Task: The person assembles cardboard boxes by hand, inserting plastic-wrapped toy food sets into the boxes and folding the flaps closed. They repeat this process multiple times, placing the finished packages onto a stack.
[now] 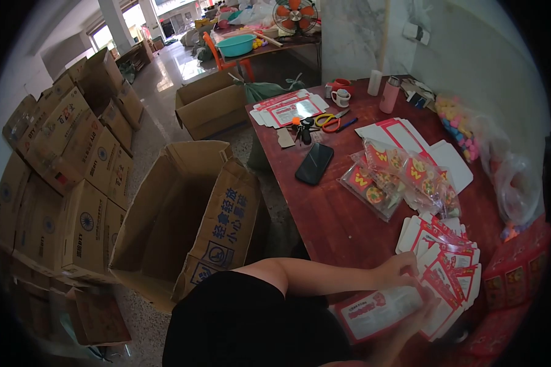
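Note:
A red-and-white printed carton (pixel 379 311) lies at the near edge of the dark red table, in both my hands. My left hand (pixel 399 270) has its fingers curled at the carton's right end, along the upper side. At the same end, my right hand (pixel 423 311) grips from the lower side; it is somewhat blurred. Just right of my hands, several flat red-and-white cartons (pixel 444 269) lie fanned out in an overlapping pile. Beyond them are clear plastic packets (pixel 404 177) with red printed cards and colourful contents.
A large open cardboard box (pixel 183 214) stands left of the table (pixel 312 220). On the table are a black phone (pixel 314 164), scissors (pixel 330 121), a mug (pixel 341 96), a pink bottle (pixel 389 95) and more flat cartons (pixel 294 109). Stacked boxes (pixel 86 220) line the left.

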{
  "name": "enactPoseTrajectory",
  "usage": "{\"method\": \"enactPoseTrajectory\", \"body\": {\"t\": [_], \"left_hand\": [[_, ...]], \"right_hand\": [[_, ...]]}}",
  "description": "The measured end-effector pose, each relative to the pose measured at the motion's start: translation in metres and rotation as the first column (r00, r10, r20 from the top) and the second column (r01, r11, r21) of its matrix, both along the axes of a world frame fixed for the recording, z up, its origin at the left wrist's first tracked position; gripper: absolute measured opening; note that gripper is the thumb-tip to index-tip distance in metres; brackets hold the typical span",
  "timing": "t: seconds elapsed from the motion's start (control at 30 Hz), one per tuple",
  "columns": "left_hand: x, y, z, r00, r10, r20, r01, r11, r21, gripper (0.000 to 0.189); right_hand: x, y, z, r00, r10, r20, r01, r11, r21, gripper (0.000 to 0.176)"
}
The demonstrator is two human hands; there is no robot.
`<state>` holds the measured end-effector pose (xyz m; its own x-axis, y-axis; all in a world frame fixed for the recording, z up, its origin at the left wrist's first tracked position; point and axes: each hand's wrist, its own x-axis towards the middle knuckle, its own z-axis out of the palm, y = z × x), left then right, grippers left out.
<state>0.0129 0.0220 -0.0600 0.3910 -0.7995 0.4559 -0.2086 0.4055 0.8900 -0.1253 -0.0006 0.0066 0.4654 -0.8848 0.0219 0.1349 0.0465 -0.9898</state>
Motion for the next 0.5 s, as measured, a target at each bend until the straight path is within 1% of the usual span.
{"method": "enactPoseTrajectory", "body": {"t": [0.03, 0.1, 0.2, 0.3, 0.4, 0.5], "left_hand": [[0.004, 0.000, 0.010, 0.999, -0.039, -0.037, 0.042, 0.994, 0.103, 0.022], [0.008, -0.003, 0.032, 0.987, -0.102, -0.121, 0.134, 0.946, 0.296, 0.023], [0.008, -0.009, 0.038, 0.986, -0.061, -0.154, 0.088, 0.981, 0.172, 0.017], [0.004, -0.007, 0.051, 0.992, 0.002, -0.123, 0.035, 0.952, 0.303, 0.012], [0.005, -0.003, 0.058, 0.988, -0.122, -0.094, 0.149, 0.914, 0.378, 0.014], [0.007, 0.005, 0.058, 0.953, -0.302, 0.040, 0.276, 0.912, 0.303, 0.021]], "right_hand": [[0.002, 0.000, 0.002, 1.000, -0.001, 0.002, 0.001, 1.000, -0.002, 0.037], [0.005, 0.002, 0.006, 1.000, -0.005, 0.003, 0.005, 1.000, -0.008, 0.037], [0.008, 0.002, 0.009, 1.000, -0.008, 0.006, 0.008, 1.000, -0.018, 0.037], [0.011, 0.001, 0.011, 1.000, -0.016, -0.006, 0.016, 1.000, -0.024, 0.036], [0.012, -0.003, 0.014, 1.000, -0.023, -0.020, 0.022, 0.999, -0.029, 0.036], [0.014, -0.010, 0.020, 0.999, -0.033, -0.033, 0.032, 0.999, -0.028, 0.036]]}}
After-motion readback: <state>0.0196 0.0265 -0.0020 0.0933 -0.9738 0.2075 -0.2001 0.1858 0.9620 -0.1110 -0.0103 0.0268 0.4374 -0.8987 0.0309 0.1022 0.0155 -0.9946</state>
